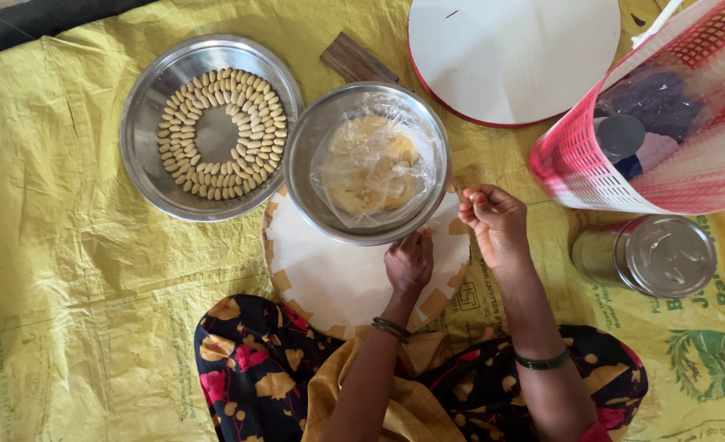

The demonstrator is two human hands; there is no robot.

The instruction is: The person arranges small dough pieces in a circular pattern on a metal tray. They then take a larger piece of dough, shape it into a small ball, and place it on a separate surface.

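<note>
My left hand (409, 260) rests knuckles-up on a round white board (330, 274) on my lap, its fingers curled against the rim of a steel bowl (305, 155). Whether anything lies under the fingers is hidden. The bowl holds pale yellow dough (371, 164) under clear plastic. My right hand (493, 221) hovers just right of the bowl, with its fingertips pinched on a small dough piece (459, 194). At the left, a steel plate (146, 106) carries several small shaped dough pieces (256, 115) laid in rings.
A yellow plastic sheet (68, 270) covers the floor. A white round board with a red edge (510, 57) lies at the top. A red-and-white mesh basket (575, 155) with jars leans at the right, above a lidded steel tin (661, 255). A wooden handle (354, 59) shows behind the bowl.
</note>
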